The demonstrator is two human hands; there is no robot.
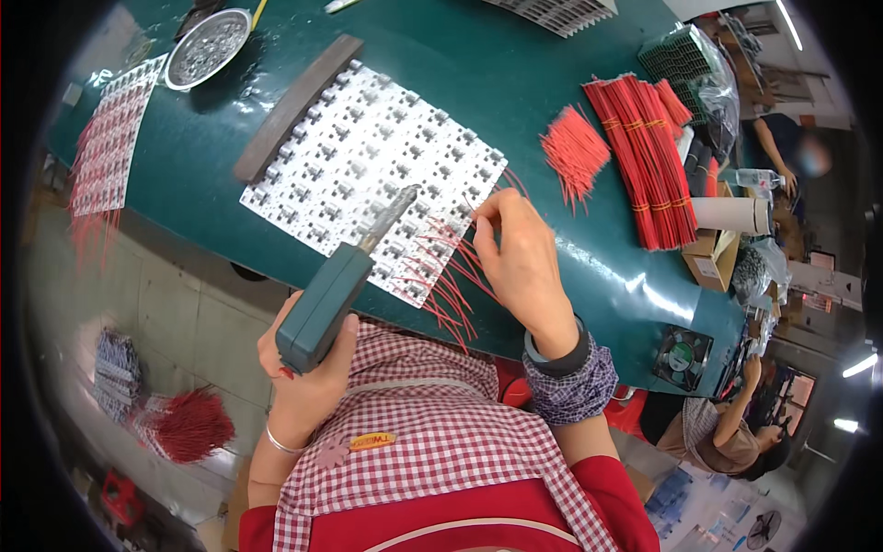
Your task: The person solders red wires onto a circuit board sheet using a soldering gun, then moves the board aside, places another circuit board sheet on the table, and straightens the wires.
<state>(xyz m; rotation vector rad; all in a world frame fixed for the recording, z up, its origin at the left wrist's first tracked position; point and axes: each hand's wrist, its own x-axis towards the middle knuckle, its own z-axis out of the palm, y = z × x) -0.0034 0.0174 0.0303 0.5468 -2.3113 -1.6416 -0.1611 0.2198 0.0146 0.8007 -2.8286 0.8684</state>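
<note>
My left hand (308, 373) is closed around the handle of a dark green soldering gun (324, 299). The gun's metal tip points up and right, over a white circuit board panel (386, 129) covered with rows of small parts. At the panel's right edge, my right hand (524, 262) pinches the end of a thin red wire (472, 211) between thumb and forefinger. Several red wires (451, 299) trail from the panel's near right side, some passing beneath that hand. Along the panel's far left edge lies a dark straight bar (299, 109).
Right of the panel lie a loose pile of short red wires (576, 152) and tied red wire bundles (644, 161). A metal bowl (210, 51) and another wired panel (118, 138) are at left. A small fan (683, 357) sits at right; two people are beyond.
</note>
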